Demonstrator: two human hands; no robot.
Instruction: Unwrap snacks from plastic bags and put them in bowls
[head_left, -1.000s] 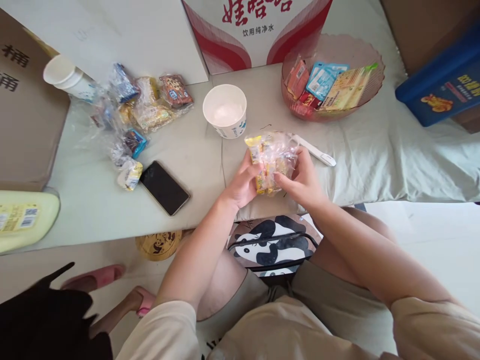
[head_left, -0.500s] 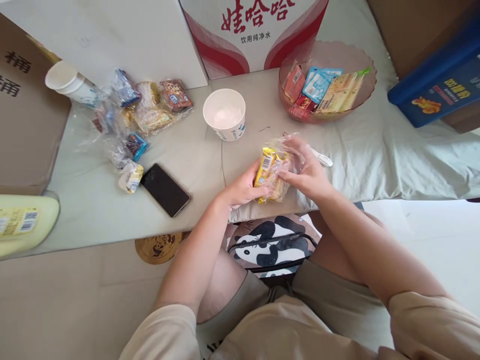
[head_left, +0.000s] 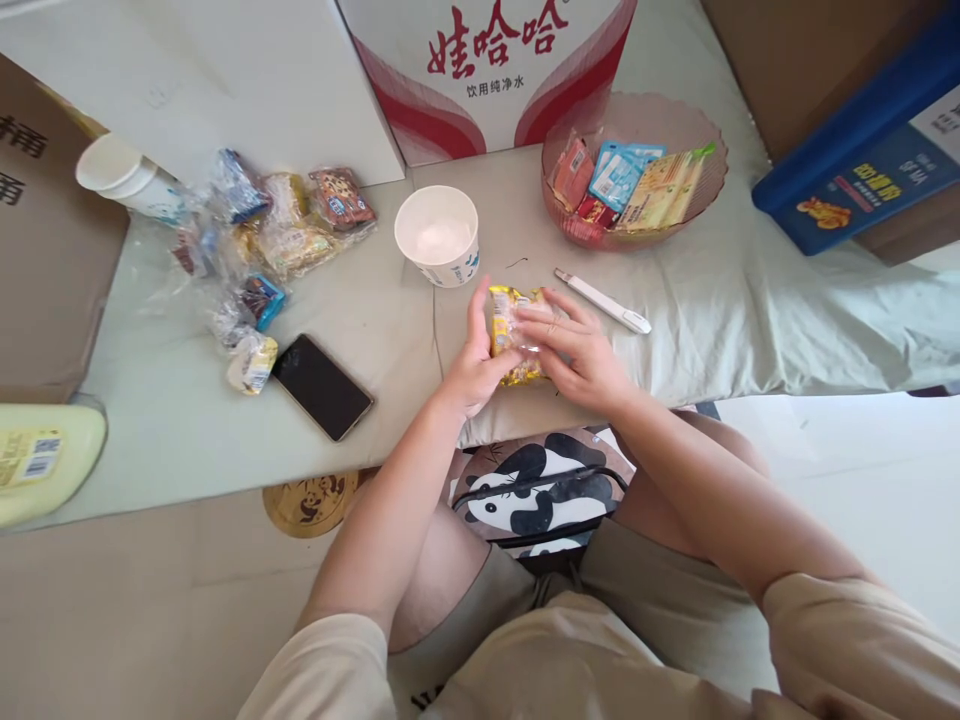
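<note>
My left hand (head_left: 474, 365) grips a yellow snack packet (head_left: 498, 318) with a clear front by its left side, the thumb lying across its lower part. From the right, my right hand (head_left: 581, 352) lies over the packet, its fingers pressed on the clear wrapper and hiding much of it. Just beyond the packet stands a white paper bowl (head_left: 436, 232), upright, its inside pale. A white box cutter (head_left: 604, 300) lies on the cloth to the right of my right hand.
Left of the bowl lie several wrapped snacks (head_left: 292, 240), stacked paper cups (head_left: 131, 180) and a black phone (head_left: 324, 388). A pink clear bowl (head_left: 637, 235) with packets stands back right, before a white-and-red carton (head_left: 487, 110). A blue box (head_left: 832, 200) is at right.
My right hand has shifted left and flattened over the packet, uncovering the box cutter. The packet has moved slightly left. The camera view has shifted a little.
</note>
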